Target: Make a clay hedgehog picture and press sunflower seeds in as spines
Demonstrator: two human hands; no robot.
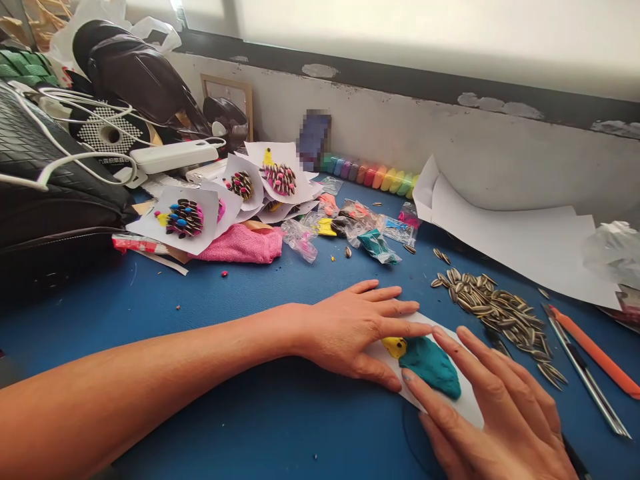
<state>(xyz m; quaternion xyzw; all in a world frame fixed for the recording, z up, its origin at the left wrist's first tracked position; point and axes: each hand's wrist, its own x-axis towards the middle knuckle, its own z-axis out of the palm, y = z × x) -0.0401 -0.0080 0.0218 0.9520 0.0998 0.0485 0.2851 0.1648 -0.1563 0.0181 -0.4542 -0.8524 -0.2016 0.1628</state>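
I have the long, bare left forearm [165, 393] coming in from 8 o'clock, rising towards the centre of my view, its wrist [296, 328] only slightly bent. The bare left hand [355, 330] lies palm down, its back to me, fingers fanned: the little finger aims for 2 o'clock, the index finger reaches furthest, to 3, and the thumb points to 4, leaving a wide gap beneath the index finger. My bare right hand [500, 413] enters from 5 o'clock, knuckles up, fingers gently bent and parted, pointing to 10 and 11. Its index fingertip sits just beside the left thumb tip; its middle fingertip is right by the left index fingertip.
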